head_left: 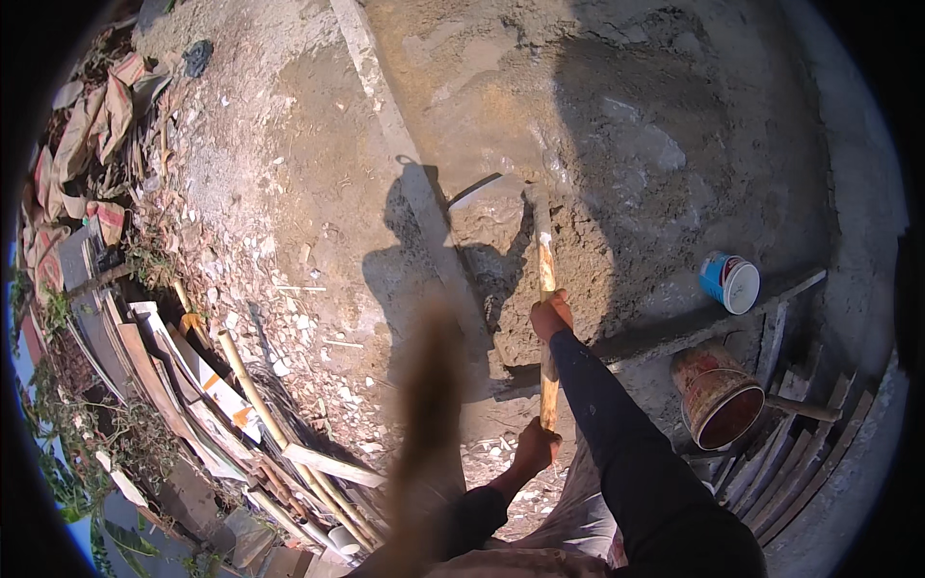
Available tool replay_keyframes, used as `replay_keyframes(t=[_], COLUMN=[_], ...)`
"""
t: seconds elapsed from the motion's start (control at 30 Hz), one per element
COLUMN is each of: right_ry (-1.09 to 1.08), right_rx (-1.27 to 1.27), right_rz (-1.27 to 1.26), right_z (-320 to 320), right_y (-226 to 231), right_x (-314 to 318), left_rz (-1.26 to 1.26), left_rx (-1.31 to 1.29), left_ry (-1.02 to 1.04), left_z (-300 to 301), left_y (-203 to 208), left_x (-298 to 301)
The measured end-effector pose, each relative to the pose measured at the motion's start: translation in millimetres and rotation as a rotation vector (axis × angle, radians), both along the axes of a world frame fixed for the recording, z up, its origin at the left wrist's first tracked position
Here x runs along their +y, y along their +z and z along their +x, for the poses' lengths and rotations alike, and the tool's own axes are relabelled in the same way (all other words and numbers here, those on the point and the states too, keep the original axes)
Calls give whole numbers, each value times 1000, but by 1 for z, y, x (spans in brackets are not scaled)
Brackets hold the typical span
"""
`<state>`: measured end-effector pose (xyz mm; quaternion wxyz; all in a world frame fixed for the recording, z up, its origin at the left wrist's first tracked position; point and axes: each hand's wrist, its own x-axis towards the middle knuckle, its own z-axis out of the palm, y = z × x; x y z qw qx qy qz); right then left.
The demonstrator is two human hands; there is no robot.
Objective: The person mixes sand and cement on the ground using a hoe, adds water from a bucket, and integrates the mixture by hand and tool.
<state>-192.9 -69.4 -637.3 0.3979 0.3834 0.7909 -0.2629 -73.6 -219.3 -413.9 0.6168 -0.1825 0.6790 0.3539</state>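
Observation:
Both my hands are wrapped round the wooden handle of a hoe (546, 260). Higher on the handle is my right hand (551, 316), at the end of a dark sleeve. My left hand (537, 448) grips it lower down, close to the butt end. The far end of the hoe rests in wet, grey-brown mortar (578, 255), and its thin blade (477, 190) points left. A long board (381, 96) borders the mortar on the left, and another board (646, 347) borders it on the near side.
A blue and white paint bucket (740, 284) lies tipped by the near board. Closer in stands a stained bucket (727, 414) beside stacked boards (800, 458). Planks and bamboo poles (246, 385) lie at left, with crumpled sacks (101, 125) beyond. A blurred brown shape (424, 405) blocks part of the view.

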Motion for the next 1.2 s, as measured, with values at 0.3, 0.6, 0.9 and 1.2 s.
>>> replay_keyframes(t=[0.3,0.6,0.9,1.2], right_ry=[-464,-739,-566,-958], right_rx=[187,627,154,265], right_rz=[-73,-193,-92,-200], right_z=[66,-163,15,124], right_y=[233,99,114,215], right_x=[15,223,54,8], left_rz=[169,279,21,-82], left_rx=[-384,171,-287,-141], left_ry=[204,133,202,-329], left_z=[103,-176,-22,90], left_y=[106,-51,62,118], left_x=[-16,171,35,-47])
